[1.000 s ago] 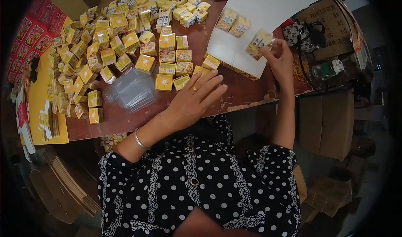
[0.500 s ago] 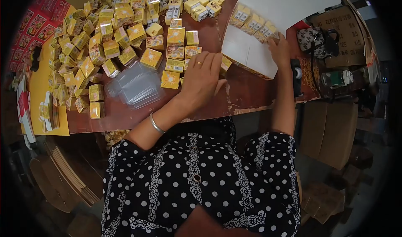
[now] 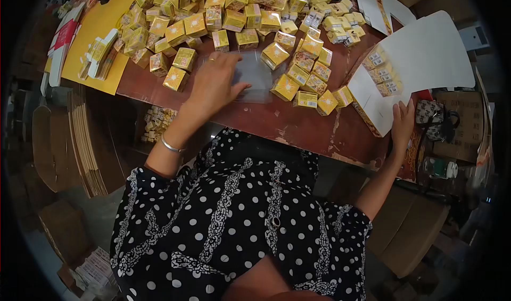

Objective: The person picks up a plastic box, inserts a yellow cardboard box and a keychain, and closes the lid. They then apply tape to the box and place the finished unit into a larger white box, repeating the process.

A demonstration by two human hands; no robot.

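Observation:
My left hand [image 3: 215, 83] lies with spread fingers on a stack of clear plastic sleeves [image 3: 256, 76] on the red-brown table [image 3: 303, 128]. It has a ring and a bangle, and I cannot see a grip on any sleeve. Small yellow boxes [image 3: 285, 86] lie loose around the sleeves and pile up behind them. My right hand [image 3: 402, 122] rests flat and empty on the near corner of a white card sheet [image 3: 426, 53]. Several clear-wrapped packs of little boxes [image 3: 381, 69] lie on that sheet beyond the hand.
A yellow sheet [image 3: 101, 27] with flat carton blanks [image 3: 98, 51] lies at the table's left end. Stacked cardboard [image 3: 80, 141] and more small boxes [image 3: 157, 123] sit under the table. A patterned bag [image 3: 434, 120] and a brown carton [image 3: 468, 120] are at the right.
My left hand moved off the yellow boxes onto the clear sleeves. My right hand left the wrapped packs on the white sheet and drew back to its near corner. The view swung left.

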